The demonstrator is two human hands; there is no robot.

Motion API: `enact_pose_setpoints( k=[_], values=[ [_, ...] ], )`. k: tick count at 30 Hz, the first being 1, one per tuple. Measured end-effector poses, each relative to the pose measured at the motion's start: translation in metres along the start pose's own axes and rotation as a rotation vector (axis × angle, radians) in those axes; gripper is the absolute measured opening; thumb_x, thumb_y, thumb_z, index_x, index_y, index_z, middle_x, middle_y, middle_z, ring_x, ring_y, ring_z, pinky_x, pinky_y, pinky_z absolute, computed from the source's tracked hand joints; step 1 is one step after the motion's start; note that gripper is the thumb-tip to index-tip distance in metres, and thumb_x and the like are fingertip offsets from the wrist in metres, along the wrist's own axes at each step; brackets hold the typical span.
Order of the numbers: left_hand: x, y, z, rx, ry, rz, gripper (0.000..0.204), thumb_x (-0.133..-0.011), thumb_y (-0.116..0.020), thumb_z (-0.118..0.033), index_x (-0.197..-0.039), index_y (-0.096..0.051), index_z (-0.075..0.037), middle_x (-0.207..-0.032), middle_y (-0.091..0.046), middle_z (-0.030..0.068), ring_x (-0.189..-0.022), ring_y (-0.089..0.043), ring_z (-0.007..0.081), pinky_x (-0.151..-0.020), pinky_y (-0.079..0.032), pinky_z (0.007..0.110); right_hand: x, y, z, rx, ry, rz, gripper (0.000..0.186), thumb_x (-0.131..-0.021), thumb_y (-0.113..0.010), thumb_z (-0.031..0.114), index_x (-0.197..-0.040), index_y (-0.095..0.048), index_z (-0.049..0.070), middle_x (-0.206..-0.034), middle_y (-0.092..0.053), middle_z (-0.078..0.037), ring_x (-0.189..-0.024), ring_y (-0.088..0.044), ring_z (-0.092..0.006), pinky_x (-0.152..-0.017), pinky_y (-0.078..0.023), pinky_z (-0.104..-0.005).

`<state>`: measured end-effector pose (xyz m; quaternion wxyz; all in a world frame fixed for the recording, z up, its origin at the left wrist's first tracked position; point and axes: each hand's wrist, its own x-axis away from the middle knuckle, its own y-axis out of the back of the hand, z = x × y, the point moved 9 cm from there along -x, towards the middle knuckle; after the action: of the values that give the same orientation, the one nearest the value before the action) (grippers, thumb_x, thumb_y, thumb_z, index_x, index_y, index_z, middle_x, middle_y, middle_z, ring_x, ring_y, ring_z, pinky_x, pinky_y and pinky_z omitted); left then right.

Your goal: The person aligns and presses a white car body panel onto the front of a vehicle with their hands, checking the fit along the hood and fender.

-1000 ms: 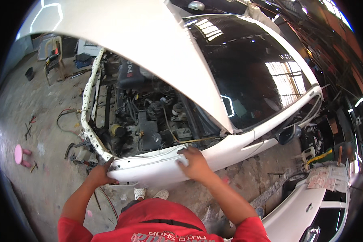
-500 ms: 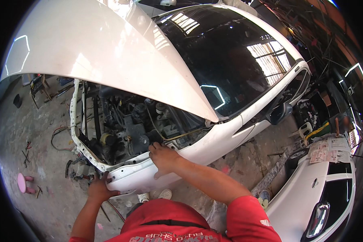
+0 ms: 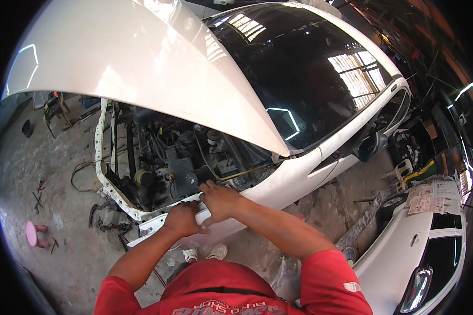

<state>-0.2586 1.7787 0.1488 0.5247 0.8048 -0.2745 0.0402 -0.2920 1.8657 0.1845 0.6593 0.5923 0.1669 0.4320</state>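
A white car stands with its hood [image 3: 142, 63] raised over a dark engine bay [image 3: 178, 163]. My left hand [image 3: 184, 218] lies over the top edge of the white front fender [image 3: 278, 189], fingers curled toward the engine bay and thumb on the outer side. Right beside it, my right hand [image 3: 219, 201] grips the same edge, its fingers over the inner lip. The two hands nearly touch. Ahead of my left hand, the fender's front end sticks out past the bare front frame [image 3: 102, 173]. The fingertips of my left hand are partly hidden.
To the right stands a second white car [image 3: 389, 262] with newspaper [image 3: 433, 197] on it. A pink stool [image 3: 34, 234] and a hammer [image 3: 53, 245] are on the concrete floor at left. Loose parts [image 3: 110, 218] and cables lie by the front frame. Another person [image 3: 446, 160] is at far right.
My left hand has moved right and up along the fender, from its front end to beside my right hand. The right hand keeps its grip. The view has shifted slightly.
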Motion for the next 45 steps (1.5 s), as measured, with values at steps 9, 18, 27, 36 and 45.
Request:
enact_pose_setpoints(
  k=[9, 18, 27, 36, 45],
  values=[
    [0.003, -0.005, -0.001, 0.063, -0.051, 0.003, 0.093, -0.059, -0.092, -0.065, -0.119, -0.067, 0.002, -0.108, -0.075, 0.0218, -0.105, -0.072, 0.0389, -0.094, -0.057, 0.047, -0.001, -0.006, 0.001, 0.007, 0.059, 0.131, 0.096, -0.068, -0.082, 0.069, -0.121, -0.069, -0.009, -0.134, -0.059, -0.026, -0.133, -0.049, -0.0411, -0.109, -0.049, -0.0490],
    [0.000, -0.007, -0.009, -0.010, -0.052, 0.036, 0.098, -0.057, -0.091, -0.067, -0.117, -0.065, 0.006, -0.106, -0.074, 0.0247, -0.103, -0.072, 0.0411, -0.092, -0.057, 0.049, 0.002, 0.004, 0.001, -0.028, 0.114, -0.007, 0.086, -0.080, -0.077, 0.067, -0.118, -0.069, -0.010, -0.125, -0.063, -0.023, -0.123, -0.053, -0.0388, -0.104, -0.052, -0.0470],
    [-0.016, -0.020, 0.004, 0.203, -0.114, 0.205, 0.113, -0.060, -0.091, -0.069, -0.134, -0.057, 0.009, -0.113, -0.072, 0.0304, -0.109, -0.070, 0.0450, -0.099, -0.054, 0.045, 0.028, 0.003, 0.010, 0.066, 0.053, -0.249, 0.067, -0.096, -0.064, 0.059, -0.107, -0.076, -0.006, -0.113, -0.066, -0.019, -0.118, -0.058, -0.0345, -0.090, -0.059, -0.0471],
    [-0.030, -0.045, 0.011, 0.421, -0.055, 0.475, 0.097, -0.067, -0.093, -0.063, -0.134, -0.064, 0.001, -0.132, -0.068, 0.0237, -0.126, -0.064, 0.0373, -0.109, -0.049, 0.043, 0.020, -0.002, 0.002, 0.015, 0.021, -0.221, 0.053, -0.100, -0.060, 0.047, -0.088, -0.077, -0.003, -0.102, -0.068, -0.018, -0.106, -0.064, -0.0326, -0.081, -0.060, -0.0421],
    [-0.025, -0.024, -0.003, 0.533, -0.044, 0.524, 0.100, -0.069, -0.094, -0.059, -0.139, -0.060, 0.002, -0.138, -0.064, 0.0241, -0.131, -0.060, 0.0362, -0.112, -0.046, 0.043, 0.022, 0.009, -0.003, -0.142, -0.074, -0.177, 0.056, -0.096, -0.063, 0.048, -0.087, -0.077, -0.006, -0.110, -0.065, -0.020, -0.113, -0.061, -0.0330, -0.085, -0.061, -0.0464]
  ],
)
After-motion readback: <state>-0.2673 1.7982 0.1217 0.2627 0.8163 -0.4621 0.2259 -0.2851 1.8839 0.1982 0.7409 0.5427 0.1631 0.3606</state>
